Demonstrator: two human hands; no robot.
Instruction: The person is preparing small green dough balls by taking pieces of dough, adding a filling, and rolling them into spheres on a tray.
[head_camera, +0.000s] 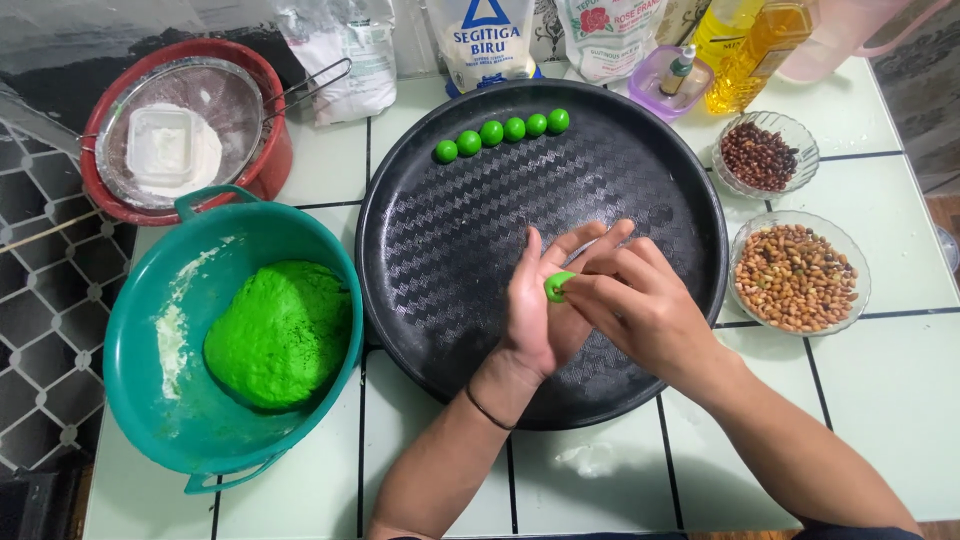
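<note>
Red basin (272, 160): far left at the back, holding a metal sieve (175, 130) with white flour.

Teal bowl (140, 330): front left, holding a large lump of green dough (283, 332).

Black round tray (450, 250): centre, with a row of six green balls (502, 132) along its far rim.

Left hand (538, 305): open, palm up, above the tray.

Small dough piece (558, 287): bright green, resting on the left palm. It looks soft, light, easily dented and perhaps slightly tacky; best held lightly around its sides. Roughly round, slightly flattened; no clear long axis or pointing direction.

Right hand (640, 305): fingers curled, fingertips pinching the small dough piece.

Two glass bowls: dark beans (760, 155) behind, pale peanuts (795, 277) in front, right of the tray.

Bags and oil bottles: along the back edge.
</note>
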